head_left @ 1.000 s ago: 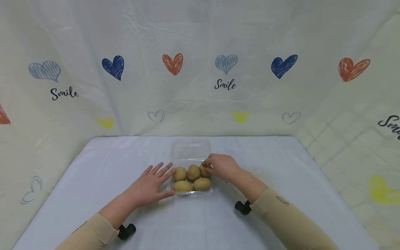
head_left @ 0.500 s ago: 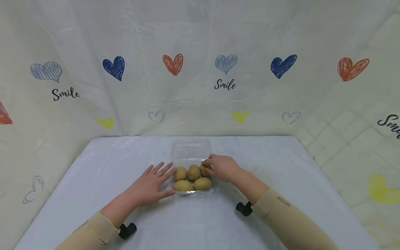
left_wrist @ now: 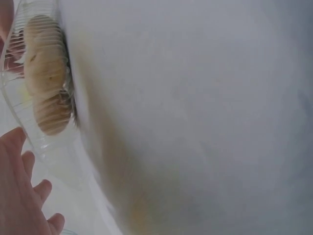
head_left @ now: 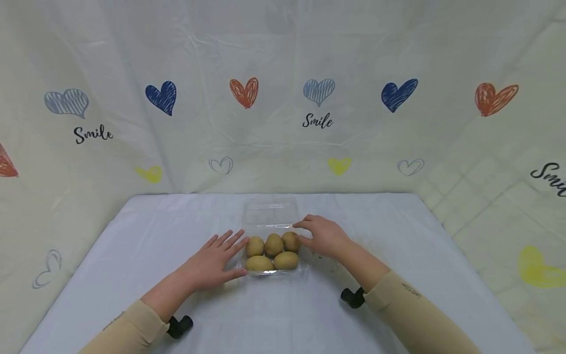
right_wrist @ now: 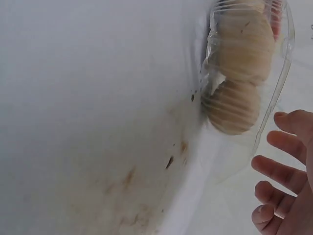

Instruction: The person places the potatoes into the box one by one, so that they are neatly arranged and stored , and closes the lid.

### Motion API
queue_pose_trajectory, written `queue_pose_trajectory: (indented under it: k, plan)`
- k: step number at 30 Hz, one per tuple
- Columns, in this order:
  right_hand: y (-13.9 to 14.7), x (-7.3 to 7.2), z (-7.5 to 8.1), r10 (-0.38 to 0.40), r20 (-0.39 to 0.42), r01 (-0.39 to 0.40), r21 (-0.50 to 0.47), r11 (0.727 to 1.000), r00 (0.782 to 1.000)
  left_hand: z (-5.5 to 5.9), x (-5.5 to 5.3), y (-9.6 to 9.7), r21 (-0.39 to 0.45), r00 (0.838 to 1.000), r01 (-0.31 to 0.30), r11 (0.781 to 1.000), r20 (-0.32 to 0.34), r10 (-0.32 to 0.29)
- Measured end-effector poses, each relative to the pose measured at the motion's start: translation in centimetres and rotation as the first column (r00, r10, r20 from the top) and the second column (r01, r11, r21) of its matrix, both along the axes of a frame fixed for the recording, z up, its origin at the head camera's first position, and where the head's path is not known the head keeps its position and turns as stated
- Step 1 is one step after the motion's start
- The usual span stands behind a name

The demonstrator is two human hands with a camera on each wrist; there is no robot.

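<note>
A clear plastic clamshell box [head_left: 270, 214] stands in mid-table, its lid folded back. Several yellow-brown potatoes [head_left: 286, 260] lie inside in two rows. My left hand [head_left: 213, 261] spreads its straight fingers along the box's left side, thumb near the front corner. At the right side is my right hand [head_left: 326, 237], fingers loosely extended, holding nothing; its fingertips are right at the rim beside the back-right potato [head_left: 290, 241]. Through the ribbed wall, the left wrist view shows potatoes [left_wrist: 46, 73]. In the right wrist view, the right fingers [right_wrist: 279, 171] are apart, just beside the rim.
A white cloth [head_left: 283, 314] covers the table. Dark crumbs [right_wrist: 169, 162] and brownish smudges [right_wrist: 129, 177] mark it to the right of the box. Black wrist cameras [head_left: 180, 327] hang under both sleeves. A pale curtain [head_left: 274, 54] printed with hearts closes off the back.
My right hand has let go of the back-right potato, which stays in the box, and has drawn back a little to the right. My left hand has stayed in place.
</note>
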State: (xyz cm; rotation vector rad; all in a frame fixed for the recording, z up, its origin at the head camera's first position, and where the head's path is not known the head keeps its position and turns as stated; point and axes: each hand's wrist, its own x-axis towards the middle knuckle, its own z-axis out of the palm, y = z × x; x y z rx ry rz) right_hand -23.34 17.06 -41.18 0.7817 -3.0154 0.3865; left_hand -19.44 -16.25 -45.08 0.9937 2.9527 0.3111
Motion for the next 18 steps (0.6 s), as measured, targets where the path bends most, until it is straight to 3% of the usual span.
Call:
queue_pose_trajectory:
  k: [6,18]
  plan:
    - [1.1,-0.3,-0.4,-0.059,0.059,0.061,-0.030,0.998,0.996,0.2,-0.3,-0.2,0.009,0.999,-0.033,0.999,0.039,0.033]
    - [2.1,-1.4,-1.3,-0.138,0.208,0.152,-0.056,0.987,0.968,0.6,-1.4,0.0,0.032,0.992,-0.082,0.996,0.102,0.078]
